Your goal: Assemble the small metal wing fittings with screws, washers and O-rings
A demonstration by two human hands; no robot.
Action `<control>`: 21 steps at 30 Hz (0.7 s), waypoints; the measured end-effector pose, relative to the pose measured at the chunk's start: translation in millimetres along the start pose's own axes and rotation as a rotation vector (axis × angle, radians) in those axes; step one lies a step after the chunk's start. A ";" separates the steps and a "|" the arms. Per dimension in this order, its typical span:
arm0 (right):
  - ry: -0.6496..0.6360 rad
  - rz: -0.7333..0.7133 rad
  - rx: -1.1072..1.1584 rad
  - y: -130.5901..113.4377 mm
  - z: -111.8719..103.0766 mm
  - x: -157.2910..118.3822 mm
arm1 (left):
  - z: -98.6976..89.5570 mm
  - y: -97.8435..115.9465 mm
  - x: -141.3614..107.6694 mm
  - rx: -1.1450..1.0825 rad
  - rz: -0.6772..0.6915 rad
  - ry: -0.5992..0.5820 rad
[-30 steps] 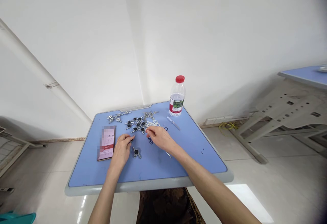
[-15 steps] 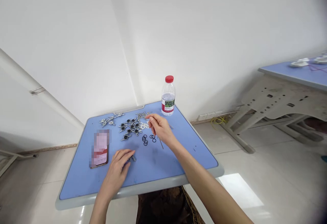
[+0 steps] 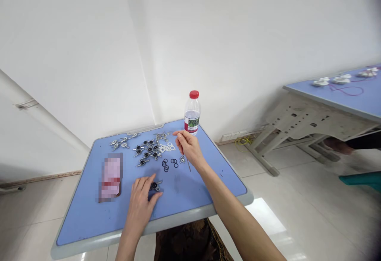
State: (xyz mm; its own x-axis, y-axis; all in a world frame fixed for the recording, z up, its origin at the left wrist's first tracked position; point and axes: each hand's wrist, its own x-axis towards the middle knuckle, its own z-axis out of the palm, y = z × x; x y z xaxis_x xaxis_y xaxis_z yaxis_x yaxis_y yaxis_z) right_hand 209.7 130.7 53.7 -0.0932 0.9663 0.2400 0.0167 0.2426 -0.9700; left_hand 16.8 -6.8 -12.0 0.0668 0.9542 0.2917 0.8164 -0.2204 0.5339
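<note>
A small metal part with a black round centre [image 3: 154, 185] lies on the blue desk [image 3: 205, 199] between the thumb and forefinger of the left hand [image 3: 141, 196]. Those two fingers are spread in an open curve about it; whether both touch it cannot be told. Beyond the left hand's fingertips sits a loose cluster of similar black-centred parts [image 3: 149, 150], and farther off, toward the desk's far left corner, a group of plain silver parts [image 3: 120, 142]. A phone [image 3: 110, 176], its screen blurred, lies to the left of the left hand. Black rings [image 3: 165, 165] lie between the two hands, ahead of the left one. The right hand [image 3: 189, 146] is raised over the desk, fingers drawn together; whether they pinch anything cannot be made out. Just left of it are flat pale plates [image 3: 168, 147], with a heap of slim metal pins [image 3: 161, 136] farther out. Little shiny balls [image 3: 182, 159] and a thin rod [image 3: 189, 165] lie near its underside. Behind the right hand stands a red-capped bottle [image 3: 193, 112], upright and partly filled with clear liquid.
</note>
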 end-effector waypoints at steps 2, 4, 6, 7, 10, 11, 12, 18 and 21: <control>0.001 0.021 -0.124 3.4 -2.0 1.8 | -1.2 0.8 -0.6 0.001 -0.002 -0.022; 0.013 0.030 -0.230 7.0 -4.8 4.2 | -1.9 1.9 -1.0 -0.006 -0.005 -0.041; 0.024 0.031 -0.307 9.8 -8.0 6.7 | -2.0 2.6 -1.3 -0.018 -0.009 -0.053; 0.025 0.034 -0.353 10.7 -9.7 7.9 | -1.8 2.7 -1.6 -0.026 -0.011 -0.055; 0.018 0.043 -0.515 11.4 -14.1 10.8 | -1.0 1.6 -2.7 -0.050 -0.018 -0.037; 0.020 0.044 -0.571 11.3 -15.0 11.5 | -0.8 1.0 -3.0 -0.058 -0.020 -0.026; 0.024 0.045 -0.625 11.2 -15.5 12.0 | -0.8 0.5 -3.2 -0.065 -0.023 -0.014; -0.065 0.014 -0.878 12.5 -7.3 12.7 | -1.8 -1.0 -2.8 -0.120 -0.041 0.037; -0.122 -0.022 -0.980 14.7 2.7 15.6 | -2.1 -1.4 -2.1 -0.143 -0.045 0.034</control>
State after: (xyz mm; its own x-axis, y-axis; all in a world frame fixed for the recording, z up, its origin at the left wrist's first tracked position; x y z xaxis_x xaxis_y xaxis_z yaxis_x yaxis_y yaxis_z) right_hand 205.8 149.1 43.1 -0.2046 0.9585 0.1988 0.8256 0.2780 -0.4911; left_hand 14.4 -9.0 -11.7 0.0104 0.9568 0.2906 0.7280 -0.2065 0.6537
